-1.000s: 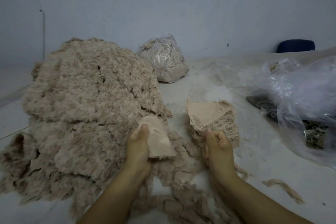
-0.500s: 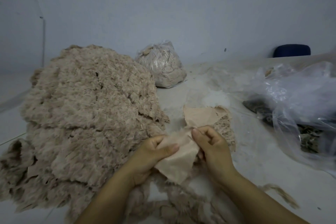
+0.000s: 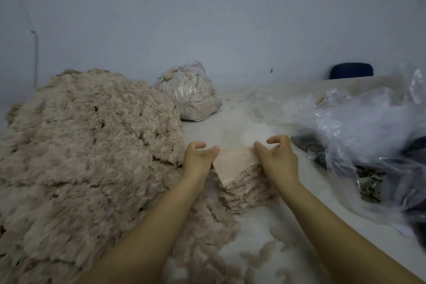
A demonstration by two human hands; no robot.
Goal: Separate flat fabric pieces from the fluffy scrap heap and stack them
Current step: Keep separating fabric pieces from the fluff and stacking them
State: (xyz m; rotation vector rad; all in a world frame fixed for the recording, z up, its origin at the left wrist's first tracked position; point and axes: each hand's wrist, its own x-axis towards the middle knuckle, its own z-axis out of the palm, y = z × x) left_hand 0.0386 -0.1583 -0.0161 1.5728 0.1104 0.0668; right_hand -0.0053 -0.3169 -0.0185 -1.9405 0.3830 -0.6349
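Both hands sit at the top of the small stack [image 3: 242, 188], the left hand [image 3: 198, 161] and right hand [image 3: 277, 161] each with a loosely curled grip at either edge of the flat fabric piece [image 3: 235, 163] lying on it. The fluffy scrap heap [image 3: 87, 157] lies just left on the tabletop [image 3: 322, 205]. No writing is readable on anything.

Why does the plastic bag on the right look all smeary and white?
In the head view, the clear plastic bag is blurred and catches pale glare; the fluffy heap looks soft and dim; the flat piece between both hands stays fairly clear.
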